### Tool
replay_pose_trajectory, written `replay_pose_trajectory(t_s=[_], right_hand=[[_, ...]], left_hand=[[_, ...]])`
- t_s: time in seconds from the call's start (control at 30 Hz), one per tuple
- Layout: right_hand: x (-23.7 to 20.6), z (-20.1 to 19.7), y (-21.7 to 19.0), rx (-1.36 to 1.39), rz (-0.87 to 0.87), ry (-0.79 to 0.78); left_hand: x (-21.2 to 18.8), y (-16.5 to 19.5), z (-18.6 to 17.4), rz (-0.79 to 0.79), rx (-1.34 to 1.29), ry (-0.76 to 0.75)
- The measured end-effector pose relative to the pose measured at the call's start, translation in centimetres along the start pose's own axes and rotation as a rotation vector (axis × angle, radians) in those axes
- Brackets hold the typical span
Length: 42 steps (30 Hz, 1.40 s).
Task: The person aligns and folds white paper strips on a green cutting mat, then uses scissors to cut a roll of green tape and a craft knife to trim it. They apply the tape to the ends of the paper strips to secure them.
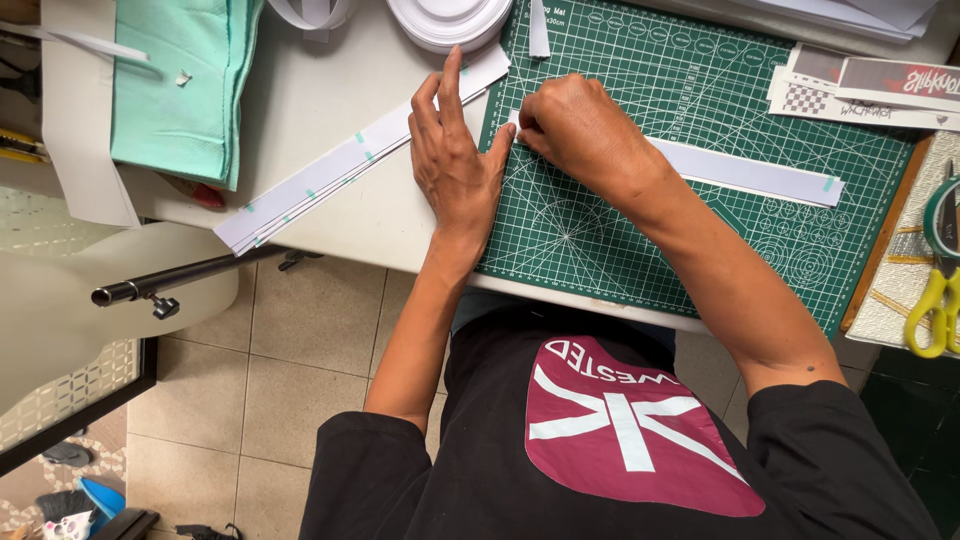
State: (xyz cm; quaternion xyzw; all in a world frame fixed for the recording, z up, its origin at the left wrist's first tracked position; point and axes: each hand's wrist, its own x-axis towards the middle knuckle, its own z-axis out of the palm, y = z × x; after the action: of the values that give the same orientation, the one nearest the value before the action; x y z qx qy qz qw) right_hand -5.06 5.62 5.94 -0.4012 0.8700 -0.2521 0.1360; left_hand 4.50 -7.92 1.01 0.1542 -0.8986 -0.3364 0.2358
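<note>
White paper strip (745, 172) lies on a green cutting mat (620, 230), its near end pinched under the curled right hand (580, 130). Left hand (455, 165) rests flat beside it, fingers spread, touching a stack of similar strips (330, 180).

Both hands rest at the near left corner of a cutting mat (640, 230) on the table (320, 110). A paper strip (750, 172) runs rightward from under the right hand (575, 130). A stack of strips (330, 180) passes under the left hand (455, 165). Beyond the hands stands a tape roll (448, 20); folded cloth (180, 85) lies far left, scissors (940, 270) far right.
</note>
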Motion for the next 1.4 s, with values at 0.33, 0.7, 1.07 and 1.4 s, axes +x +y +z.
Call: replay_pose_trajectory(t_s=[0.33, 0.7, 1.07, 1.4], right_hand=[[0.11, 0.03, -0.1, 0.017, 0.026, -0.009], [0.12, 0.39, 0.23, 0.017, 0.015, -0.007], [0.26, 0.57, 0.48, 0.03, -0.002, 0.007], [0.02, 0.11, 0.33, 0.048, 0.002, 0.015]], left_hand=[[-0.02, -0.01, 0.06, -0.004, 0.006, 0.011], [-0.04, -0.2, 0.16, -0.003, 0.013, 0.007], [0.02, -0.09, 0.13, -0.016, 0.019, 0.001], [0.17, 0.43, -0.25, -0.032, 0.037, -0.032]])
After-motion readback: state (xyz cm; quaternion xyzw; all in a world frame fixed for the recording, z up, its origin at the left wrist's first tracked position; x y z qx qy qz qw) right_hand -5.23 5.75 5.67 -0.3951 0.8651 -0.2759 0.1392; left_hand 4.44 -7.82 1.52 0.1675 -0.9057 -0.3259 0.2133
